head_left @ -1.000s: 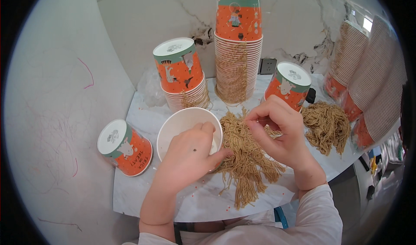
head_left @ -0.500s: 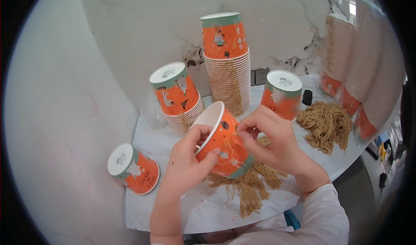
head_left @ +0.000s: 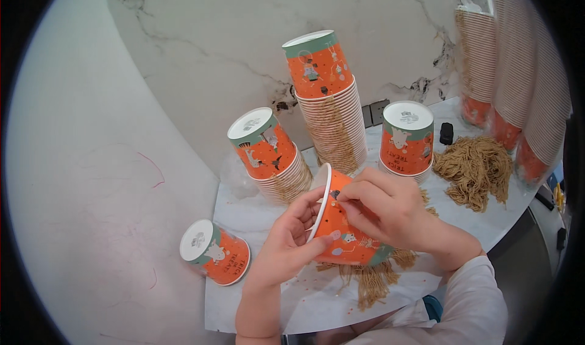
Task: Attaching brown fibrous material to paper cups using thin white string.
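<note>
So the cup (head_left: 344, 232) is up off the table, tipped on its side with the open mouth facing left and the green base pointing right. Orange paper, white inside, little cartoon prints on it. Left hand (head_left: 286, 247) is grasping it at the rim, thumb lying across the orange wall, other fingers curled in at the mouth side. Right hand (head_left: 390, 211) sits on top of the cup wall, fingertips (head_left: 344, 200) pinched together right against the paper just behind the rim. Can't tell if there's anything between them, too small to see.

Directly under the cup and the right wrist there's a bundle of tan string (head_left: 372, 278) fanned out on the white table (head_left: 268, 302), loose ends trailing toward the near edge.

Just past the right knuckles stands a short stack (head_left: 407, 139) of upside-down cups. Beyond the left fingers is a leaning stack (head_left: 271, 159), and behind both, a tall stack (head_left: 329, 101) against the marble wall (head_left: 201, 34). Left of the left wrist, a single cup (head_left: 214, 259) lies on its side. Off to the right, well apart from both hands, a second string pile (head_left: 475, 168) with a small black thing (head_left: 446, 133) near it, and more stacks (head_left: 518, 71) at the far right.
</note>
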Available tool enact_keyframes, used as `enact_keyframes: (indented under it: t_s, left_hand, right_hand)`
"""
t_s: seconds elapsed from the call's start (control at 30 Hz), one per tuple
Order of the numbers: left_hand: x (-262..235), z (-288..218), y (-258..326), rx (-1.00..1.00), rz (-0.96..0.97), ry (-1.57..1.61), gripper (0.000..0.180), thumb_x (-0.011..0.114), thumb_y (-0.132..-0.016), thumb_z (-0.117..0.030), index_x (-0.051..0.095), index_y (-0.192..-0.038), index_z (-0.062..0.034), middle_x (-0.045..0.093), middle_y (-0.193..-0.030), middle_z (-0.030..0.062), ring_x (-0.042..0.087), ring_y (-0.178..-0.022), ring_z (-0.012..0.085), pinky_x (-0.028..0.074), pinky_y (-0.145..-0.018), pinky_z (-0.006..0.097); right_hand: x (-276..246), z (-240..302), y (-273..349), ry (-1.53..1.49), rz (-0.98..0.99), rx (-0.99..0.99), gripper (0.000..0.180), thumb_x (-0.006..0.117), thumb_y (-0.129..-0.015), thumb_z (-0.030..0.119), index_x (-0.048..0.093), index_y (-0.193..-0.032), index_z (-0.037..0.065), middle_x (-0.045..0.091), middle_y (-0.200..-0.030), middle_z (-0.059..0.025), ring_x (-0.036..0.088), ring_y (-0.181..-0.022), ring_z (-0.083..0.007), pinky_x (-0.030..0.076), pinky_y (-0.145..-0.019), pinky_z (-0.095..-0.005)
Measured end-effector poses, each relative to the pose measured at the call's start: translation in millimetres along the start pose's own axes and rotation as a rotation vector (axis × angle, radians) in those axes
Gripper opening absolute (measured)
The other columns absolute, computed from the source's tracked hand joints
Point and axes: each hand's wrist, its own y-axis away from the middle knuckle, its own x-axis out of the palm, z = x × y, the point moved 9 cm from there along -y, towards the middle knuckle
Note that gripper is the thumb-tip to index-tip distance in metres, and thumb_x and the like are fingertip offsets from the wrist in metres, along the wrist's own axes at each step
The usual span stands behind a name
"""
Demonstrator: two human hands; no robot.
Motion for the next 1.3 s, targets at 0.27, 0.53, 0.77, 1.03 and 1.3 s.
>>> enact_keyframes:
  t_s: [0.27, 0.53, 0.77, 1.03, 1.3]
  left_hand:
    - [-0.4, -3.7, 1.8, -0.029, -0.086, 0.115, 0.077, 0.068, -0.082, 0.013, 0.034, -0.150, 0.0023, 0.055, -0.138, 0.0151, 0.058, -0.125, 0.0219, 0.056, -0.101, 0.034]
    - [3.9, -5.9, 5.5, -0.030, -0.082, 0.098, 0.077, 0.068, -0.082, 0.013, 0.033, -0.151, 0.0022, 0.053, -0.139, 0.0155, 0.057, -0.126, 0.0214, 0.055, -0.102, 0.034]
    - [8.4, -6.5, 6.1, -0.030, -0.077, 0.097, 0.071, 0.066, -0.086, 0.010, 0.035, -0.150, 0.0033, 0.053, -0.140, 0.0153, 0.056, -0.126, 0.0205, 0.055, -0.099, 0.032]
    - [-9.2, 8.1, 0.9, 0.004, -0.145, 0.304, 0.036, 0.058, -0.099, 0.003, 0.054, -0.134, 0.0101, 0.067, -0.123, 0.0170, 0.067, -0.111, 0.0178, 0.057, -0.092, 0.029]
    - [-23.7, 16.0, 1.7, 0.048, -0.225, 0.062, 0.024, 0.066, -0.097, 0.002, 0.067, -0.120, 0.0065, 0.073, -0.108, 0.0114, 0.071, -0.093, 0.0123, 0.059, -0.082, 0.026]
  right_hand:
    - [1.2, 1.0, -0.2, 0.016, 0.013, -0.041, 0.019, 0.076, -0.078, 0.003, 0.066, -0.095, 0.006, 0.062, -0.085, -0.0059, 0.066, -0.068, -0.0215, 0.052, -0.055, -0.0326]
    - [0.7, 5.1, 0.9, 0.046, -0.001, -0.076, 0.019, 0.075, -0.079, 0.006, 0.064, -0.095, 0.006, 0.060, -0.085, -0.0052, 0.065, -0.068, -0.0214, 0.051, -0.055, -0.0329]
    - [5.5, 4.9, 3.5, 0.097, 0.016, -0.106, 0.023, 0.075, -0.078, 0.007, 0.064, -0.098, 0.006, 0.059, -0.086, -0.0057, 0.065, -0.070, -0.0221, 0.052, -0.056, -0.0332]
    - [5.1, 3.2, 1.9, 0.023, 0.031, -0.068, 0.023, 0.074, -0.079, 0.007, 0.064, -0.099, 0.006, 0.059, -0.087, -0.0056, 0.065, -0.074, -0.0234, 0.053, -0.058, -0.0337]
    - [12.0, 5.1, 4.0, -0.013, 0.074, -0.021, 0.021, 0.074, -0.082, 0.007, 0.065, -0.101, 0.007, 0.059, -0.087, -0.0057, 0.065, -0.074, -0.0229, 0.052, -0.057, -0.0336]
